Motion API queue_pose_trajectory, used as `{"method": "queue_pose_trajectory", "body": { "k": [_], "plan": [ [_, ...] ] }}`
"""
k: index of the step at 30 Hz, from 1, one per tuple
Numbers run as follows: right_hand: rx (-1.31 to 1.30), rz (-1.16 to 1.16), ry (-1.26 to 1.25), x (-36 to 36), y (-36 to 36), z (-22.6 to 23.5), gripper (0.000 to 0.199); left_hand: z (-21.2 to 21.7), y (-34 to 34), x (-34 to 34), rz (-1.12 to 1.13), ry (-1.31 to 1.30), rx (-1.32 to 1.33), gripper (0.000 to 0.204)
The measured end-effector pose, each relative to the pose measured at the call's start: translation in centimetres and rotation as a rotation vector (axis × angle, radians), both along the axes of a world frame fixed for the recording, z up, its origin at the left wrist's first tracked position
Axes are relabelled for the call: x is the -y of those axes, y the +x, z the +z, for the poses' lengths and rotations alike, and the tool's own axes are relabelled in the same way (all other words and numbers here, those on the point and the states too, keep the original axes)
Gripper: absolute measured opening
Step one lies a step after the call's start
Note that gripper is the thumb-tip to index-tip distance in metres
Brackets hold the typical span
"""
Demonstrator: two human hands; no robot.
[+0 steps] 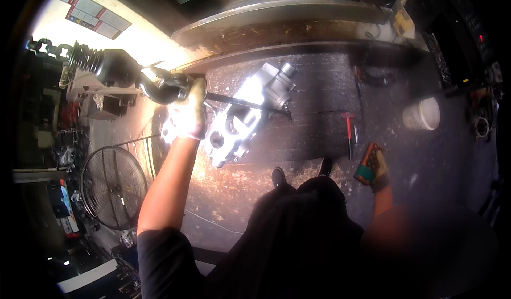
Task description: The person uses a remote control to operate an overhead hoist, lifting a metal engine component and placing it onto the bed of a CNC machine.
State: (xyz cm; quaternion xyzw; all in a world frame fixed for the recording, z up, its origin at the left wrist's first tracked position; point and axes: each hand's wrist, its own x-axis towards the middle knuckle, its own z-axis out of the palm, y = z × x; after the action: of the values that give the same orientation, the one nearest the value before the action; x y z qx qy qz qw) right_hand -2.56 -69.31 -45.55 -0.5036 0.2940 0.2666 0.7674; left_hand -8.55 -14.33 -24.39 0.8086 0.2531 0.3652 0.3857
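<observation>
A large round caged fan (114, 187) stands at the left. A notice with red bands (98, 16) hangs on the bright wall (165, 43). To the right, a white bucket (413, 116) sits on the dark floor (399, 150); beyond it glows a small red light (481, 38).

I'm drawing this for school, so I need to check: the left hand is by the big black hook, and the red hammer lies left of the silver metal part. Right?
Not quite: the red hammer lies right of the silver metal part, as the head view shows. The left hand is by the big black hook.
</observation>
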Motion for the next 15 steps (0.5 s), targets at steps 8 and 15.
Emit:
{"method": "queue_pose_trajectory", "body": {
  "k": [8, 15],
  "plan": [
    [-0.048, 0.031, 0.069, 2.7, 2.8, -3.9, 0.036, -2.0, 3.9, 2.1, 0.024, -0.135, 0.063, 0.024],
    [-0.067, -0.042, 0.189, 5.0, 1.6, -6.0, 0.035, -4.8, 5.3, 2.4, -0.125, -0.371, 0.216, 0.026]
  ]
}}
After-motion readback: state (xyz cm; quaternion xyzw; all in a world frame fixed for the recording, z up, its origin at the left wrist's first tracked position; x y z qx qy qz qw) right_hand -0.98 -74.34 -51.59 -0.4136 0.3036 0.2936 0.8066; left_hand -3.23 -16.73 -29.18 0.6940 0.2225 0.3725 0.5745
